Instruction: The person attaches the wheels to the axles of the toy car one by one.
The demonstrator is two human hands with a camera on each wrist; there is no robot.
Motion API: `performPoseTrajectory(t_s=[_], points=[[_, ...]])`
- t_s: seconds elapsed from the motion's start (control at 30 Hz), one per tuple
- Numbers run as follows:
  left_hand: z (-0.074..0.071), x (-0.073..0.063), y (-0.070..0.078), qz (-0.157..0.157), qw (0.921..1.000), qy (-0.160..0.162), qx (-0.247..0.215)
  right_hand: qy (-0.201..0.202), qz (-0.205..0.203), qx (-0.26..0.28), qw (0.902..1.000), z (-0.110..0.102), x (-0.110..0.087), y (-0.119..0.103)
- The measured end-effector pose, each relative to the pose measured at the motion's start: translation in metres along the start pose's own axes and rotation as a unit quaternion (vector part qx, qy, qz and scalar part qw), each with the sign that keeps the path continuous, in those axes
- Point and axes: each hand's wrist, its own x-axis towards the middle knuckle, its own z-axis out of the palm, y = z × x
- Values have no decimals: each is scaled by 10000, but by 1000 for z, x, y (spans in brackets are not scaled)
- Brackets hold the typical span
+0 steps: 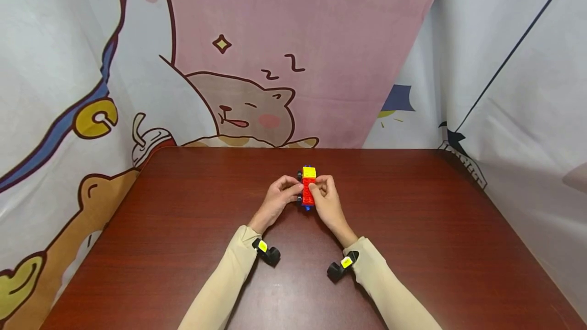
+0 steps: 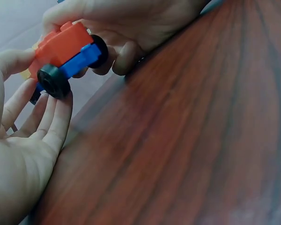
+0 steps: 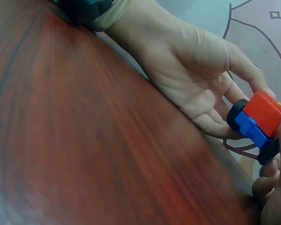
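Observation:
Between the two hands is a small toy car [image 1: 308, 197] built of plastic bricks. It has a red studded body [image 2: 65, 43], a blue base [image 3: 251, 130], black wheels [image 2: 54, 81] and a yellow brick [image 1: 309, 172] on its far end. My left hand [image 1: 274, 201] grips the left side, its thumb on the red body and its fingers by the wheels underneath. On the other side my right hand [image 1: 328, 207] holds the car, thumb on top of the red bricks. The wrist views show the car held up above the table.
Under the forearms spreads a dark reddish-brown wooden table [image 1: 206, 269]. Behind it and along both sides hang cloth curtains [image 1: 357, 39] with cartoon animals. A small black camera is strapped to each wrist, over the beige sleeves [image 1: 220, 284].

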Motion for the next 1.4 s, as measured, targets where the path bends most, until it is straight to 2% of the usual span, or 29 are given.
performPoseTrajectory(t_s=[0.2, 0.33, 0.5, 0.67, 0.77, 0.93, 1.2, 1.4], points=[[3, -1, -1, 263, 9986, 122, 437, 330, -333, -987, 9940, 1, -1, 2], [6, -1, -1, 405, 9970, 283, 599, 503, -426, -1813, 9812, 0, -2, 2], [8, 0, -1, 450, 9956, 415, 713, 574, -636, -2394, 9671, 0, 0, 3], [11, 2, 0, 491, 9908, 595, 1116, 593, -689, -2120, 9730, -2, 3, 3], [12, 2, -2, 462, 9898, 616, 1198, 596, -584, -1963, 9770, -3, 1, 4], [11, -6, -8, 286, 9891, 648, 1290, 479, -258, -1827, 9817, -2, -9, 6], [13, -5, 0, 401, 9882, 708, 1298, 477, -397, -1786, 9820, 0, -6, 0], [15, -3, 2, 421, 9921, 640, 995, 532, -361, -1765, 9822, -2, -2, -1]])
